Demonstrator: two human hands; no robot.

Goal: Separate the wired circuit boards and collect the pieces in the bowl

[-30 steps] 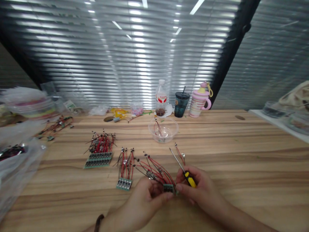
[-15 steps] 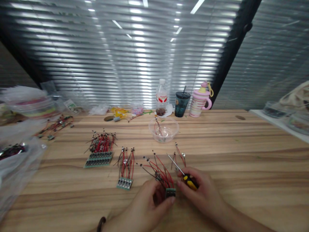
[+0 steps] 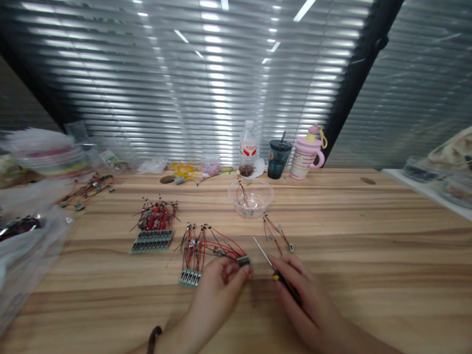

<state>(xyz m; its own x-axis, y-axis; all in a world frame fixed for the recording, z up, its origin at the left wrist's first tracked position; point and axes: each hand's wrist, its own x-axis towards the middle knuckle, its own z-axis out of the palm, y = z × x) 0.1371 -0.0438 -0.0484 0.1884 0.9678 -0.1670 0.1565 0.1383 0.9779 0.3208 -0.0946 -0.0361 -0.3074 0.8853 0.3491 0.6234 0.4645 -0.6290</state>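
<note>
My left hand pinches a small green circuit board with red and black wires trailing up and left from it. My right hand is closed round a black and yellow screwdriver, its thin metal shaft pointing up and left. Just left of my left hand lies a wired board strip with white parts in a row. Beyond my right hand rests a loose wired piece with red wires. Farther left are stacked wired board strips.
A clear plastic bowl holds a few wires. Behind it stand a bottle, a dark tumbler and a pink cup. Plastic bags and tangled wired parts lie at the left. Blinds rise behind the table.
My left hand has moved up and left with the wired circuit board, toward the wired strip beside it. My right hand has shifted slightly down, still holding the screwdriver, leaving the loose wired piece more visible.
</note>
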